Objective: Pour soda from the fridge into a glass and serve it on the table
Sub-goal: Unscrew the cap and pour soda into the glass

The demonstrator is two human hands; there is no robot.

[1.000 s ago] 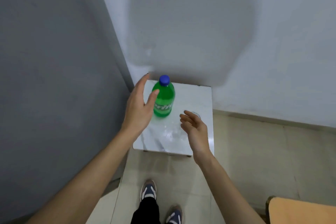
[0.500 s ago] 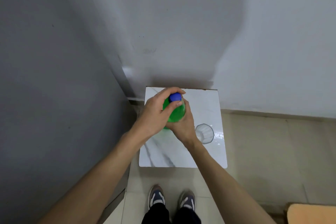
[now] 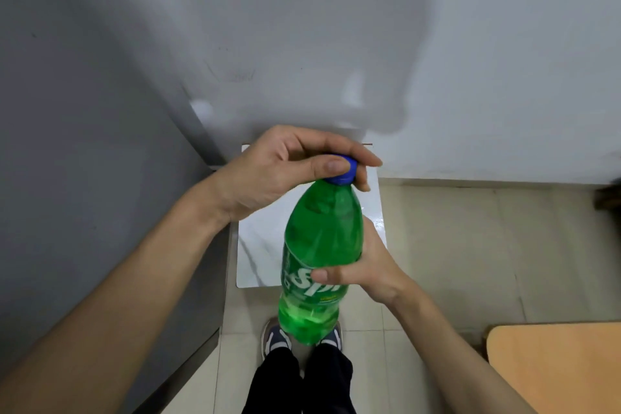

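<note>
A green soda bottle (image 3: 319, 245) with a blue cap (image 3: 344, 173) is held in the air close to the camera, tilted with its top away from me. My right hand (image 3: 369, 265) is wrapped around its middle, over the white label. My left hand (image 3: 289, 165) pinches the cap between thumb and fingers. Below them stands a small white marble-topped table (image 3: 258, 245). The glass is hidden behind the bottle and my right hand.
A grey fridge side (image 3: 67, 144) fills the left. A white wall (image 3: 437, 44) rises behind the small table. The floor is beige tile (image 3: 470, 245). An orange tabletop corner (image 3: 554, 370) shows at the lower right. My shoes (image 3: 277, 339) stand just before the small table.
The bottle has been lifted off the small table and brought close to the camera. My left hand now grips the cap and my right hand holds the body. The glass has gone out of sight.
</note>
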